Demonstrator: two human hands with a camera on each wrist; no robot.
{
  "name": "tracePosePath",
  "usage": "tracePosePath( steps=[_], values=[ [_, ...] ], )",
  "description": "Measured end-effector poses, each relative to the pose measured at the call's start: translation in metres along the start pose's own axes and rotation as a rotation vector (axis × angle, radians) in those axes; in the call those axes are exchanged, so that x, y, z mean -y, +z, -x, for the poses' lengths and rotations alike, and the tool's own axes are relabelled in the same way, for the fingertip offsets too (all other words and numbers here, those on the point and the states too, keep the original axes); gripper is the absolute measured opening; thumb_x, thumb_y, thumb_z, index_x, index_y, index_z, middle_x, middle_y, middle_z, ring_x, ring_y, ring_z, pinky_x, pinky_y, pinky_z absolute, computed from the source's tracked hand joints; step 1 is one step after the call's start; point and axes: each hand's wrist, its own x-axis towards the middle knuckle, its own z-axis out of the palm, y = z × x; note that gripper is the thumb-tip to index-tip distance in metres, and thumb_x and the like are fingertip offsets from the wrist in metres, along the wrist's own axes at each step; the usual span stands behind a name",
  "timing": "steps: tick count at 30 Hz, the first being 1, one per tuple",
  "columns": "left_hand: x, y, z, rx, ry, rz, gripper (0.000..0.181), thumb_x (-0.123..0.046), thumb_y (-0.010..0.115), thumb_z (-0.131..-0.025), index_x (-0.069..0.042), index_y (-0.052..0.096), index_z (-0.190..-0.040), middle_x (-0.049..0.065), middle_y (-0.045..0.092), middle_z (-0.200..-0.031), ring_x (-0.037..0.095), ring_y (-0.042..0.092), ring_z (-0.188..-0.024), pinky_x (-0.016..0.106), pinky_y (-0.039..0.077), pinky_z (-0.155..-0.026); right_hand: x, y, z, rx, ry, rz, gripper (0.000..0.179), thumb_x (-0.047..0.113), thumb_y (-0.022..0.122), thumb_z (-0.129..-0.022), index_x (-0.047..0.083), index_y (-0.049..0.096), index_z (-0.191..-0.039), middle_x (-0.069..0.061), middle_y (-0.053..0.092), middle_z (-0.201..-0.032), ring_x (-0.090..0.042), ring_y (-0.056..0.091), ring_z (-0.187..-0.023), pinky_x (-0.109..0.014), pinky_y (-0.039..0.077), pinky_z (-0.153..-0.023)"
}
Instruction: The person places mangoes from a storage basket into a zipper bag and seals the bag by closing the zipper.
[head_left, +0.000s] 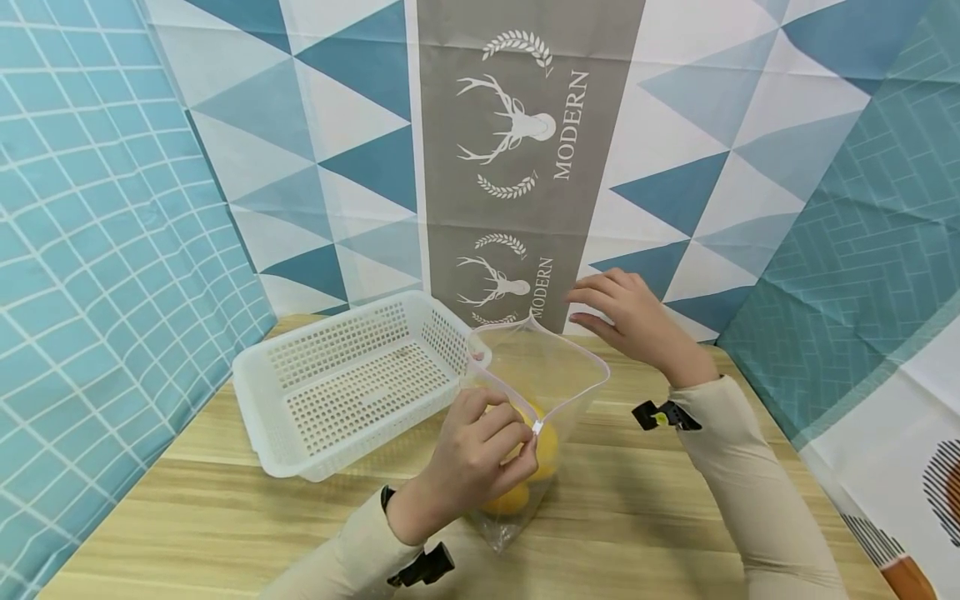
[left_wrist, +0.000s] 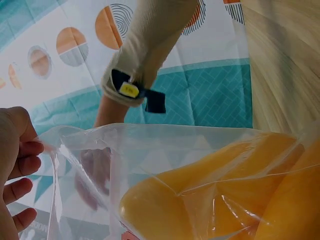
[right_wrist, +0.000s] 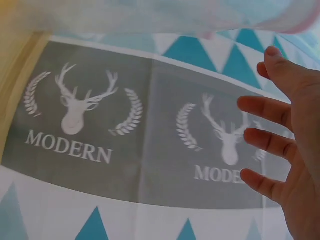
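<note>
A clear zip bag (head_left: 573, 408) stands with its mouth spread wide, a pinkish strip along the rim and a white slider (head_left: 537, 427) at the near corner. Smooth, mango-like yellow fruits (left_wrist: 170, 200) fill its lower part. My left hand (head_left: 483, 454) pinches the rim right by the slider, covering part of the bag in the head view. Beyond the bag's far right side, my right hand (head_left: 626, 321) is raised with nothing in it. The right wrist view shows that hand's fingers (right_wrist: 267, 145) spread and loosely bent, below the blurred bag edge.
A white perforated plastic basket (head_left: 262, 417) sits on the wooden table (head_left: 225, 517) left of the bag, its near right corner close to the bag. Patterned cloth (head_left: 360, 167) hangs behind the table, with blue tiled cloth (head_left: 90, 250) at the left.
</note>
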Motion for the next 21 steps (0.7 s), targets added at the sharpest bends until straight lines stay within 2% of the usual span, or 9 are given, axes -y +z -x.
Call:
tracePosePath(
  steps=[3,5,12,21],
  values=[
    [-0.001,0.001,0.000,0.003,0.002,-0.001,0.020,-0.009,0.054,-0.085,-0.012,0.061,-0.066,-0.003,0.059,-0.071,0.021,0.053,-0.075,0.031,0.042,-0.067,-0.005,0.010,-0.006,0.031,-0.011,0.024,0.035,0.005,0.077,-0.084,0.009,0.067,-0.117,-0.014,0.065,-0.114,-0.036,0.057,-0.101,-0.051,0.043,-0.078],
    [-0.002,0.001,0.001,0.007,0.002,-0.003,0.021,-0.009,0.053,-0.085,-0.012,0.061,-0.066,-0.003,0.059,-0.071,0.021,0.054,-0.075,0.031,0.042,-0.068,-0.007,0.018,-0.010,0.046,-0.017,0.040,0.039,0.002,0.078,-0.082,0.010,0.067,-0.118,-0.015,0.064,-0.115,-0.036,0.058,-0.100,-0.052,0.045,-0.078],
    [-0.005,0.003,0.002,0.017,-0.012,-0.005,0.022,-0.010,0.053,-0.087,-0.013,0.062,-0.067,-0.003,0.059,-0.072,0.021,0.054,-0.076,0.031,0.042,-0.069,-0.007,0.037,-0.014,0.097,-0.003,0.021,0.033,0.003,0.072,-0.087,0.016,0.067,-0.118,-0.017,0.063,-0.120,-0.038,0.056,-0.106,-0.055,0.045,-0.079],
    [-0.005,0.001,0.000,0.028,-0.015,-0.001,0.022,-0.010,0.053,-0.087,-0.013,0.063,-0.067,-0.003,0.059,-0.071,0.021,0.054,-0.076,0.032,0.042,-0.069,-0.005,0.040,-0.013,0.099,0.013,-0.026,0.027,0.007,0.073,-0.087,0.017,0.066,-0.111,-0.015,0.061,-0.122,-0.037,0.054,-0.108,-0.054,0.043,-0.079]
  ],
)
